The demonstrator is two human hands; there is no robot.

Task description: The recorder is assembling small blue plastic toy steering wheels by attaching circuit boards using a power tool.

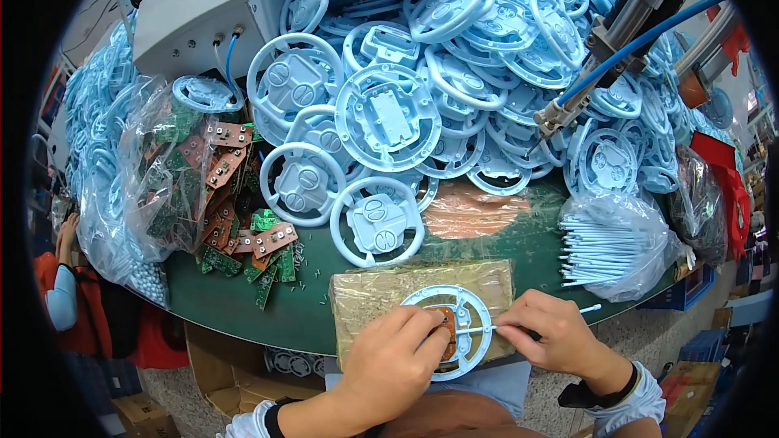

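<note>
A light blue toy steering wheel (485, 314) lies on a tape-wrapped block (365, 285) at the table's near edge. My left hand (398, 350) is closed over the wheel's left side, its fingertips on a brown circuit board (447, 318) set inside the ring. Between thumb and fingers, my right hand (556, 332) pinches a thin light blue plastic rod (476, 330). One end of the rod reaches over the wheel to the board; the other, knobbed end sticks out to the right. My left fingers hide part of the board and the rim.
Many blue steering wheels (388, 118) are heaped at the back. Loose circuit boards (272, 242) spill from a plastic bag on the left. A bag of blue rods (613, 247) lies at the right. A metal machine arm with a blue hose (641, 36) hangs over the heap's right side.
</note>
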